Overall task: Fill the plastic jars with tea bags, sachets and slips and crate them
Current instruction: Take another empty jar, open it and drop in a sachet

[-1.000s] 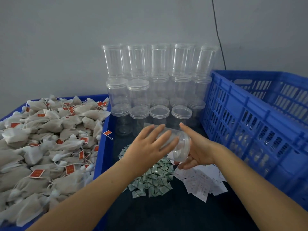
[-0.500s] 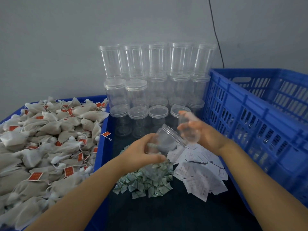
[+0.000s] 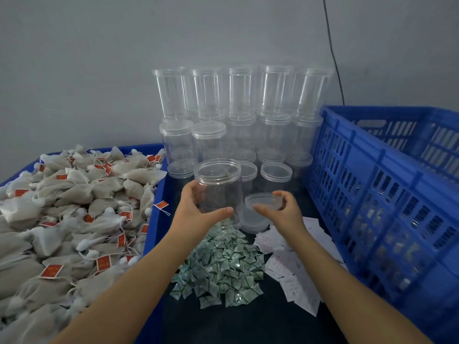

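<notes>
My left hand [image 3: 196,211] grips a clear plastic jar [image 3: 218,192], upright and with its mouth uncovered, above the dark table. My right hand [image 3: 283,212] pinches the jar's clear lid [image 3: 263,201] just right of it, over another lid [image 3: 253,220] lying on the table. A heap of green sachets [image 3: 223,266] lies below my hands. White paper slips [image 3: 295,266] spread to its right. Beige tea bags with red tags [image 3: 72,219] fill a blue tray on the left.
Stacked clear lidded jars [image 3: 238,115] stand against the grey wall behind. A tall blue slatted crate [image 3: 387,194] lines the right side, with jars faintly visible through its slats. The blue tray's edge [image 3: 156,212] borders the table on the left.
The jar lay sideways between both hands with its lid on. My right hand took the lid off and lowered it to the right, while my left hand turned the jar upright.
</notes>
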{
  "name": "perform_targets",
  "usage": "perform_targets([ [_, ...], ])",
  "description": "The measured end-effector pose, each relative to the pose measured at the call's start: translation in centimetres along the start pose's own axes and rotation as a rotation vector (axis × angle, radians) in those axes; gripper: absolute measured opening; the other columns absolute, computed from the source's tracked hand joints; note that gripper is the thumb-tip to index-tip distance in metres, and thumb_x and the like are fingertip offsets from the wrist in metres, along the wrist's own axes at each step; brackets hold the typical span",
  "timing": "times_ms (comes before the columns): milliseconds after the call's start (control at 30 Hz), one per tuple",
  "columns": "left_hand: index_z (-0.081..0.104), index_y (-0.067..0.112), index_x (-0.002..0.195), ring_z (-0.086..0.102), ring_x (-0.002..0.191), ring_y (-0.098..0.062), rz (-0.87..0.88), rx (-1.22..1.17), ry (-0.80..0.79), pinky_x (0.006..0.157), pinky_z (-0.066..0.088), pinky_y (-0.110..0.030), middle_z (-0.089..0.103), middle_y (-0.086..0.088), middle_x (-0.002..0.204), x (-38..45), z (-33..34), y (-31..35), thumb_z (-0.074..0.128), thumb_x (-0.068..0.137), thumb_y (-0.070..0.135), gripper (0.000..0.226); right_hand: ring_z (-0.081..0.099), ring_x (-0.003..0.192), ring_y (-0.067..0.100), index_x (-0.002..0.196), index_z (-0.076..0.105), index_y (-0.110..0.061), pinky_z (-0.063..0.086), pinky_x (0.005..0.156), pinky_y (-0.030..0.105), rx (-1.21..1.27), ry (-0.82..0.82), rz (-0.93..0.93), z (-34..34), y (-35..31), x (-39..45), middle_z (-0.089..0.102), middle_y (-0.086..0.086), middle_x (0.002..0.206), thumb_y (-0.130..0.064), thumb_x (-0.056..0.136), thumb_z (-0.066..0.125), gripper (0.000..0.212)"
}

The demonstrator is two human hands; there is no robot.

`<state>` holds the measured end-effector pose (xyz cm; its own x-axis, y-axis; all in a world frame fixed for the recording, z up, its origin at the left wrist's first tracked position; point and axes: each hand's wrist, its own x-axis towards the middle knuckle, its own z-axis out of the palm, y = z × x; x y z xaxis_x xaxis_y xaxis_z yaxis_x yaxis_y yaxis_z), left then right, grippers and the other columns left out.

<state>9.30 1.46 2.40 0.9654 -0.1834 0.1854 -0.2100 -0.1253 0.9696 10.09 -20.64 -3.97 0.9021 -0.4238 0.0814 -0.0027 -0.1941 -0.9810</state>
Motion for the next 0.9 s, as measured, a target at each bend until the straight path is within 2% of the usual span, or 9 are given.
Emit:
perform_targets([
  [100, 0.039, 0.027, 0.128, 0.048, 0.083, 0.030, 0.003, -0.002, 0.007, 0.062, 0.039, 0.005, 0.051, 0.022, 0.110, 0.3, 0.1, -0.3, 0.086, 0.063, 0.017, 0.081, 0.048, 0.110, 0.014, 0.114, 0.046, -0.026, 0.042, 0.085, 0.025, -0.152, 0.036, -0.034, 1.5, 1.4, 0.2, 0.048, 0.002, 0.127, -0.032, 0.069, 0.091, 0.064],
  [200, 0.038, 0.031, 0.128, 0.050, 0.090, 0.024, 0.002, 0.011, 0.009, 0.065, 0.042, 0.001, 0.051, 0.026, 0.110, 0.4, 0.1, -0.5, 0.087, 0.062, 0.020, 0.083, 0.048, 0.118, 0.021, 0.119, 0.044, -0.026, 0.045, 0.100, 0.039, -0.251, 0.040, -0.036, 2.3, 2.2, 0.5, 0.049, 0.004, 0.132, -0.032, 0.069, 0.091, 0.069],
  [300, 0.038, 0.032, 0.127, 0.048, 0.091, 0.024, 0.002, 0.016, 0.013, 0.065, 0.041, 0.002, 0.049, 0.028, 0.110, 0.6, 0.1, -0.6, 0.087, 0.061, 0.023, 0.083, 0.049, 0.123, 0.027, 0.125, 0.045, -0.026, 0.039, 0.107, 0.050, -0.358, 0.062, 0.007, 2.6, 2.4, 0.7, 0.054, 0.003, 0.131, -0.039, 0.070, 0.089, 0.072],
  [433, 0.037, 0.031, 0.129, 0.048, 0.091, 0.025, -0.009, 0.030, 0.002, 0.065, 0.042, 0.002, 0.049, 0.028, 0.110, 0.6, 0.3, -0.6, 0.088, 0.060, 0.025, 0.086, 0.047, 0.125, 0.026, 0.130, 0.043, -0.027, 0.033, 0.110, 0.049, -0.402, 0.042, 0.002, 2.7, 2.4, 0.8, 0.053, 0.001, 0.132, -0.040, 0.071, 0.087, 0.074],
  [567, 0.036, 0.033, 0.128, 0.047, 0.091, 0.024, -0.032, 0.055, -0.007, 0.064, 0.041, 0.000, 0.048, 0.030, 0.108, 0.6, 0.3, -0.4, 0.088, 0.060, 0.026, 0.086, 0.041, 0.133, 0.025, 0.142, 0.038, -0.025, 0.030, 0.114, 0.049, -0.420, -0.025, -0.023, 2.3, 1.9, 0.4, 0.043, 0.002, 0.145, -0.040, 0.074, 0.086, 0.085],
  [700, 0.034, 0.031, 0.128, 0.046, 0.105, 0.004, -0.078, 0.106, -0.033, 0.070, 0.035, -0.007, 0.045, 0.028, 0.106, 0.5, 0.2, -0.5, 0.089, 0.059, 0.031, 0.089, 0.037, 0.140, 0.020, 0.144, 0.038, -0.026, 0.034, 0.107, 0.033, -0.088, 0.018, -0.100, 1.5, -0.7, -0.9, 0.037, 0.002, 0.152, -0.039, 0.089, 0.072, 0.066],
  [767, 0.032, 0.031, 0.127, 0.046, 0.102, 0.005, -0.095, 0.143, -0.072, 0.067, 0.037, -0.008, 0.044, 0.028, 0.104, 0.3, 0.2, -0.2, 0.089, 0.057, 0.034, 0.090, 0.043, 0.135, 0.016, 0.138, 0.038, -0.033, 0.036, 0.098, 0.022, 0.100, -0.045, -0.102, 1.2, -2.6, -2.0, 0.042, 0.000, 0.148, -0.050, 0.087, 0.065, 0.061],
  [833, 0.033, 0.029, 0.125, 0.049, 0.096, 0.010, -0.094, 0.181, -0.116, 0.070, 0.042, -0.009, 0.048, 0.026, 0.105, -0.1, 0.2, 0.1, 0.089, 0.057, 0.034, 0.088, 0.046, 0.130, 0.011, 0.143, 0.032, -0.037, 0.038, 0.090, 0.015, 0.161, -0.206, -0.101, 1.0, -4.2, -3.3, 0.044, -0.004, 0.144, -0.063, 0.079, 0.069, 0.079],
  [900, 0.035, 0.025, 0.125, 0.054, 0.099, 0.006, -0.081, 0.241, -0.175, 0.078, 0.047, -0.014, 0.055, 0.019, 0.110, -0.6, 0.3, 0.5, 0.090, 0.057, 0.034, 0.088, 0.044, 0.131, 0.011, 0.153, 0.020, -0.036, 0.041, 0.097, 0.022, 0.100, -0.333, -0.116, 1.2, -4.9, -4.5, 0.042, -0.008, 0.143, -0.067, 0.066, 0.076, 0.108],
])
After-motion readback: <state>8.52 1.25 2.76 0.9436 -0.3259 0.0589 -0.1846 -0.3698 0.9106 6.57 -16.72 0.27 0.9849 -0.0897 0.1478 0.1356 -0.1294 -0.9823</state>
